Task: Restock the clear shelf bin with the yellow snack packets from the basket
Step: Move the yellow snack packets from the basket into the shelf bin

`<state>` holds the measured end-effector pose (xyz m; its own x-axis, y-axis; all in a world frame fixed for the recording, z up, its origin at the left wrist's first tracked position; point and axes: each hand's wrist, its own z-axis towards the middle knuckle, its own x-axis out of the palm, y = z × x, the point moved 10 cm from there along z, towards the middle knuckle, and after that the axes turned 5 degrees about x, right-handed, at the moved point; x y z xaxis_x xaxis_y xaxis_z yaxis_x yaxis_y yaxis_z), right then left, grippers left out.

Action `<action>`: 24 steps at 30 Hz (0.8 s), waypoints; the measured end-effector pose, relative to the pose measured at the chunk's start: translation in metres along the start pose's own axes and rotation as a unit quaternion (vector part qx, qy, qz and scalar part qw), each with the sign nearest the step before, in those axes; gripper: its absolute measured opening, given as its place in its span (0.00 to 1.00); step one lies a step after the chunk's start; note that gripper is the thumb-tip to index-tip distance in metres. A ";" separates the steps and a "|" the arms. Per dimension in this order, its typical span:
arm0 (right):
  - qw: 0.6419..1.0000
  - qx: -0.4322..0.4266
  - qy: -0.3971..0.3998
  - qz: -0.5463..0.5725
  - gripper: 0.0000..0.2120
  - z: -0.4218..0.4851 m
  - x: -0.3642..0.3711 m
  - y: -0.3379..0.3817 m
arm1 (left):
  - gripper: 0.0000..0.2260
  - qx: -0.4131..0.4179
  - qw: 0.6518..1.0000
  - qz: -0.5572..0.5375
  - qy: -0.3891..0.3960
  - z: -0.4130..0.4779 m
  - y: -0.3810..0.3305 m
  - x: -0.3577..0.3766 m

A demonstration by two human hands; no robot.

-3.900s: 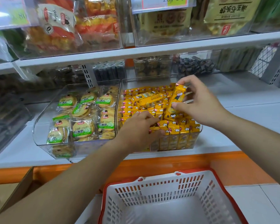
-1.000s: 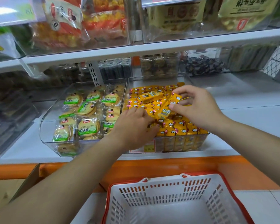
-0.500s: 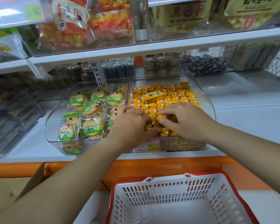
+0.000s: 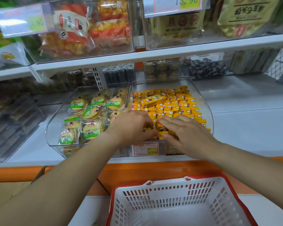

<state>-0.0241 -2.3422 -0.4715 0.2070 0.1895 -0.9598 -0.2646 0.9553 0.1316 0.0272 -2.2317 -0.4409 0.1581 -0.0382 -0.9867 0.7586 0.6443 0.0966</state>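
Now, yellow snack packets (image 4: 167, 108) are being levelled in the clear shelf bin (image 4: 162, 84).
Right hand (image 4: 186, 132), lately gripping one, is being laid flat; left hand (image 4: 134, 126) grip unclear; basket (image 4: 170, 193) looks empty.

White shelves (image 4: 252, 128), orange trim (image 4: 153, 168)
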 end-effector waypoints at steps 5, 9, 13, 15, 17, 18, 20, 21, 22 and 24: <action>0.997 0.042 -0.005 0.069 0.29 0.005 0.001 -0.010 | 0.29 -0.059 0.992 -0.107 -0.034 0.036 0.029 -0.023; 0.988 0.062 -0.042 0.134 0.21 0.010 -0.006 -0.017 | 0.34 -0.108 0.978 -0.173 -0.038 0.065 0.054 -0.017; 0.986 0.065 -0.069 0.137 0.19 0.010 -0.006 -0.018 | 0.31 -0.128 0.991 -0.035 0.023 0.093 0.064 0.010; 0.985 0.059 -0.072 0.144 0.19 0.009 -0.006 -0.019 | 0.30 -0.113 0.992 -0.025 0.040 0.104 0.061 0.016; 0.984 0.051 -0.076 0.151 0.19 0.008 -0.007 -0.019 | 0.27 -0.095 0.995 -0.018 0.038 0.109 0.057 0.014; 0.984 0.049 -0.080 0.153 0.19 0.006 -0.007 -0.019 | 0.26 -0.090 0.995 -0.007 0.034 0.107 0.054 0.011; 0.982 0.050 -0.086 0.162 0.19 0.004 -0.006 -0.022 | 0.25 -0.085 0.996 0.018 0.008 0.096 0.048 0.002; 0.980 0.054 -0.089 0.167 0.19 0.003 -0.006 -0.023 | 0.24 -0.076 0.997 0.010 -0.018 0.087 0.043 -0.004; 0.979 0.057 -0.092 0.171 0.19 0.003 -0.006 -0.024 | 0.22 -0.064 0.997 -0.028 -0.042 0.078 0.038 -0.009; 0.978 0.059 -0.100 0.174 0.18 0.003 -0.007 -0.024 | 0.13 -0.032 0.988 -0.144 -0.049 0.060 0.025 -0.011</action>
<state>-0.0164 -2.3659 -0.4674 0.3060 0.5374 -0.7859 -0.2433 0.8422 0.4811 0.0827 -2.2608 -0.4196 0.0037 -0.2986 -0.9544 0.7398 0.6429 -0.1983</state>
